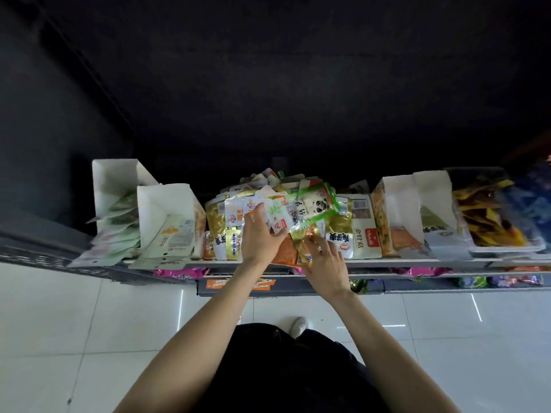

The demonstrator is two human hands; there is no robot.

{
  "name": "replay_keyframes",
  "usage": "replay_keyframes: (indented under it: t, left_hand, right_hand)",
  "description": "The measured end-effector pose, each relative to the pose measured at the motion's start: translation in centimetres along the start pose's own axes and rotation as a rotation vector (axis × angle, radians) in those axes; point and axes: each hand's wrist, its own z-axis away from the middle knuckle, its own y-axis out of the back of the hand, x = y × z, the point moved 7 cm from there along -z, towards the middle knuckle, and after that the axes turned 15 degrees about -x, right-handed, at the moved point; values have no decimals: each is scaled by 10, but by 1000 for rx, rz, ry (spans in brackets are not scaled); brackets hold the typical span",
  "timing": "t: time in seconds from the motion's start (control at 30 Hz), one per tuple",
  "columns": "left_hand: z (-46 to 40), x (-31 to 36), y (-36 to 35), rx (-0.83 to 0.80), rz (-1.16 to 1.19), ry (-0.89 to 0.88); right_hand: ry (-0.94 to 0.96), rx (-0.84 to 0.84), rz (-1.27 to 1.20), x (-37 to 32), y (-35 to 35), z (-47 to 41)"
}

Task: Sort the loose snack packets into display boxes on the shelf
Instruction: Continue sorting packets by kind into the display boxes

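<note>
Left hand [260, 234] up over the loose heap of snack packets [268, 186] mid-shelf, grip curled round a fan of small white packets [275, 217]. Right hand [323, 257] just beside it, fingertips pinched on a crinkly gold packet [302, 234] at the front edge of the shelf [417, 262]. Green panda packet [316, 204] lay on top of the heap, touching both bunches. White display boxes [167, 204] stood either side, left ones stuffed with pale green packs [119, 234]. White tiled floor [59, 323] below.
</note>
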Motion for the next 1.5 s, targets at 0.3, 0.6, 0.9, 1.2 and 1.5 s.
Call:
replay_keyframes:
  t: [0.3, 0.6, 0.9, 1.2, 1.5]
  left_hand:
    - [-18, 15, -13, 129, -152, 55]
    - [-53, 64, -34, -21, -874, -175]
    - [-43, 86, -21, -158, -356, -159]
    - [52, 32, 39, 136, 1068, -53]
    - [109, -5, 135, 302, 410, -165]
  right_hand:
    - [39, 128, 127, 4, 3, -5]
    - [85, 221, 137, 6, 6, -3]
    - [91, 243, 20, 10, 8, -3]
    - [190, -6, -1640, -31, 80, 21]
    - [415, 39, -1099, -149, 120, 0]
